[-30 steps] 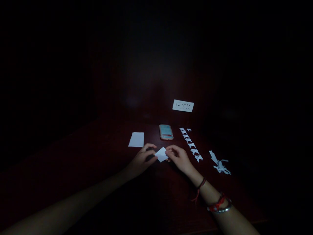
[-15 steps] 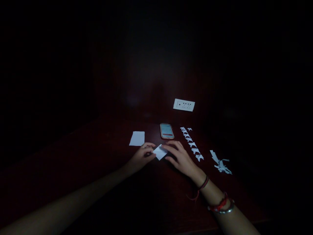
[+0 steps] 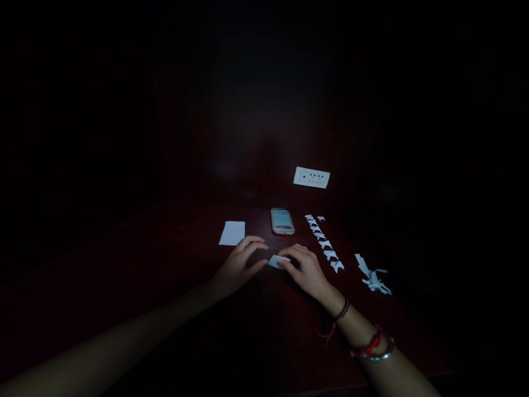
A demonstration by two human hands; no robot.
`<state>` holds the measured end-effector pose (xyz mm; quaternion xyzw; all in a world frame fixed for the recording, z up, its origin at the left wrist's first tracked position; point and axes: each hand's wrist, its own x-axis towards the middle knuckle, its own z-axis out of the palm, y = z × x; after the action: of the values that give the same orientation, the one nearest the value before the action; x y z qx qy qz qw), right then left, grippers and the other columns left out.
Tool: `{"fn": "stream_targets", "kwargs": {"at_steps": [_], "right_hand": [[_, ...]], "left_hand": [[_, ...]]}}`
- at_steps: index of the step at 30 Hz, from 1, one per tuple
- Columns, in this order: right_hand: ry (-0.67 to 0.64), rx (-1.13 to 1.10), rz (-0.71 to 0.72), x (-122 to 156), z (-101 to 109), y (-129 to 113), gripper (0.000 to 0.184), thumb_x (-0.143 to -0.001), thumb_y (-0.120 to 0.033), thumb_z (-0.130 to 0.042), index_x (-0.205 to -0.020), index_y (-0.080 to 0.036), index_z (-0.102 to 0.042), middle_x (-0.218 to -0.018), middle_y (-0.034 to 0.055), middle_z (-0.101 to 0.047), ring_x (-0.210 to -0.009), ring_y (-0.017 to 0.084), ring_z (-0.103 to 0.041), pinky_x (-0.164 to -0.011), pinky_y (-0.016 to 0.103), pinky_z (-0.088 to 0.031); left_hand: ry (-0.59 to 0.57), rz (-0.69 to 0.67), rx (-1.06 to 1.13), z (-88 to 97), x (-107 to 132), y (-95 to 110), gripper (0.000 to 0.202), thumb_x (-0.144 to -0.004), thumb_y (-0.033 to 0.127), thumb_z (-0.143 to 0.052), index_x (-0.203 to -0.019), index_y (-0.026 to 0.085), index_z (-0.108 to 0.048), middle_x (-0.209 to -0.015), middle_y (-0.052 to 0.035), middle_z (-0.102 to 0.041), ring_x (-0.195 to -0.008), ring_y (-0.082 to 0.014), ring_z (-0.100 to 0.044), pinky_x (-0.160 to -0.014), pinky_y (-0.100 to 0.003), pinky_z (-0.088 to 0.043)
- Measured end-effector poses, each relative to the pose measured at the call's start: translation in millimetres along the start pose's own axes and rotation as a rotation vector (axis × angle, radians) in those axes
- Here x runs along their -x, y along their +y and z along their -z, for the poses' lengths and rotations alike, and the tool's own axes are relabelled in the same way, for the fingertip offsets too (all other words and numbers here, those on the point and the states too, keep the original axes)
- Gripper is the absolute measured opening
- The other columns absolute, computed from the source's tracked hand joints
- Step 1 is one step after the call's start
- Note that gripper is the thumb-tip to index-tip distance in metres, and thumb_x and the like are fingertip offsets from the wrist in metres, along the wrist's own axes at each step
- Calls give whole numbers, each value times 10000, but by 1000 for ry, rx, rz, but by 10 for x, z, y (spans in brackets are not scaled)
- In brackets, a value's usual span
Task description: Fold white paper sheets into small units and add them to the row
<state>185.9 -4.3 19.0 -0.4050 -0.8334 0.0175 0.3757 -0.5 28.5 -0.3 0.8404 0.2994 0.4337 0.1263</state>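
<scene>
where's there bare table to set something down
Bare tabletop shows left of the white sheet; a narrower gap lies between sheet and phone. It is crowded around the folded paper, by the left hand and right hand, and farther right, at the paper row and paper strips.

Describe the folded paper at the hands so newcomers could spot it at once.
On the dark reddish table, find the phone. Below it in view, the right hand holds the small white folded paper. Unlike the flat sheet and the row of folded pieces, it is held.
</scene>
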Motion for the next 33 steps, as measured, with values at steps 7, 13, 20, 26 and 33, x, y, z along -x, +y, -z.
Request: {"fn": "stream_targets", "kwargs": {"at_steps": [7,13,20,26,33], "right_hand": [[-80,-51,3,0,-7,-62,129,-792,-247,-460,-831,-199,-573,-777,6,-593,-738,130,-493,-717,278,-317],[-57,-1,47,-3,-12,-88,118,-794,-212,-452,-796,-177,-565,-750,13,-569,-744,128,-464,-715,275,-298],[-122,81,80,-5,-7,-108,85,-775,-220,-469,-739,-169,-526,-716,7,-521,-723,128,-435,-692,267,-287],[-149,122,78,-14,38,-35,53,-758,-176,-463,-708,-168,-480,-700,0,-502,-706,129,-426,-681,262,-292],[-179,143,79,-9,80,48,63,-768,-155,-431,-711,-168,-456,-705,2,-489,-701,127,-427,-673,255,-311]], "left_hand": [[-30,-71,-52,34,6,139,87,-783,151,-439,-771,184,-519,-1054,-31,-409,-990,-170,-415,-833,-319,-361],[-67,-98,-77,26,18,146,93,-757,118,-453,-747,178,-524,-1083,-31,-393,-981,-173,-413,-803,-307,-370],[-128,-98,-84,55,1,232,101,-762,133,-444,-754,184,-531,-1091,-30,-389,-983,-185,-400,-817,-327,-358],[-103,-66,-52,101,8,201,113,-766,130,-423,-730,179,-518,-1108,-38,-369,-971,-187,-412,-794,-317,-376],[-75,-67,-46,85,38,139,106,-774,142,-418,-727,178,-506,-1103,-34,-368,-960,-182,-420,-791,-309,-372]]}}
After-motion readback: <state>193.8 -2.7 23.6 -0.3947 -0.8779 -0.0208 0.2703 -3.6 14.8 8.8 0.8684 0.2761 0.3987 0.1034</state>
